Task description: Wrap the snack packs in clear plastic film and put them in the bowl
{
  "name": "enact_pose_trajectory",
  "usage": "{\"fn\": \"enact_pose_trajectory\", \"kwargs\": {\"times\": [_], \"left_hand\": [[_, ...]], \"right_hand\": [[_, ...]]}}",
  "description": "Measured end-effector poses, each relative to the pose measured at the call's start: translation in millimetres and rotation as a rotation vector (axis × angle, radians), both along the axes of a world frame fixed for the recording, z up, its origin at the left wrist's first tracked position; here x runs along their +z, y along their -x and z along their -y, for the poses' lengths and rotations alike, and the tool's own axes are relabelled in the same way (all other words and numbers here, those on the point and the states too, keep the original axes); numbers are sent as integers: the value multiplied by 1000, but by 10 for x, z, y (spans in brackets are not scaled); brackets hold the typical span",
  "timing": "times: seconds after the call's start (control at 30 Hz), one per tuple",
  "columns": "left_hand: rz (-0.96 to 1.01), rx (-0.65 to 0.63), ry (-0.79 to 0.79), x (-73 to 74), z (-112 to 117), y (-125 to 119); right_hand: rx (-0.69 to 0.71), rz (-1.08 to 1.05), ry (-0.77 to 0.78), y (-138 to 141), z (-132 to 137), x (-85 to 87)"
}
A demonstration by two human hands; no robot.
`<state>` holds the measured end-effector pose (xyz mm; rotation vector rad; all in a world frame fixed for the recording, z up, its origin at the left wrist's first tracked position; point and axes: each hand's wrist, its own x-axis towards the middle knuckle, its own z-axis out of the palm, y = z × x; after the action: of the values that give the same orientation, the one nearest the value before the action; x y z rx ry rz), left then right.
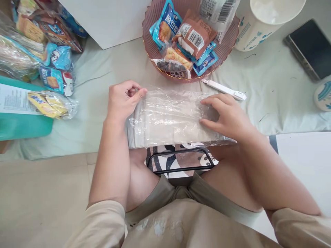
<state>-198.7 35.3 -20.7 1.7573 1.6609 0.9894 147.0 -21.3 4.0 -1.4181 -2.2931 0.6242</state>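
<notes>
A clear plastic bag [170, 117] lies flat and wrinkled at the front edge of the cloth-covered surface, right before me. My left hand [124, 98] is closed at the bag's far left corner, thumb and fingers pinching its film. At the bag's right side rests my right hand [226, 115], its thumb and fingers apart and the fingertips touching the plastic. Just beyond that hand is a white utility knife [224, 89] with its tip toward the bowl.
A pink ribbed bowl [151, 57] of packaged snacks stands behind the bag. More snack packs [55, 81] and a teal container [26, 125] are on the left. A large paper cup [254, 36] and a dark phone [310, 48] lie toward the right. A white box [108, 20] stands at the back.
</notes>
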Motion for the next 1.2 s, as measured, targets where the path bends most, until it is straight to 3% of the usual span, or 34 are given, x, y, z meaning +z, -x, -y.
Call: {"fn": "enact_pose_trajectory", "kwargs": {"times": [0.3, 0.53, 0.67, 0.8, 0.93, 1.03, 1.13, 1.2], "left_hand": [[50, 18, -11, -19, 10, 46], [70, 5, -27, -13, -19, 7], [124, -14, 3, 78, 34, -4], [195, -139, 142, 177, 179, 16], [149, -140, 242, 127, 266, 11], [151, -47, 133, 57, 233, -30], [318, 16, -49, 54, 187, -83], [521, -2, -17, 85, 187, -109]], "right_hand": [[-147, -88, -36, 127, -33, -29], [-433, -316, -78, 180, -57, -135], [-543, -533, -118, 222, -54, -101], [-643, -617, -151, 267, -74, -76], [-659, -690, -212, 276, -101, -97], [-623, -766, -246, 284, -108, -114], [-577, -846, -309, 289, -121, -143], [-550, -887, -366, 282, -141, -180]]}}
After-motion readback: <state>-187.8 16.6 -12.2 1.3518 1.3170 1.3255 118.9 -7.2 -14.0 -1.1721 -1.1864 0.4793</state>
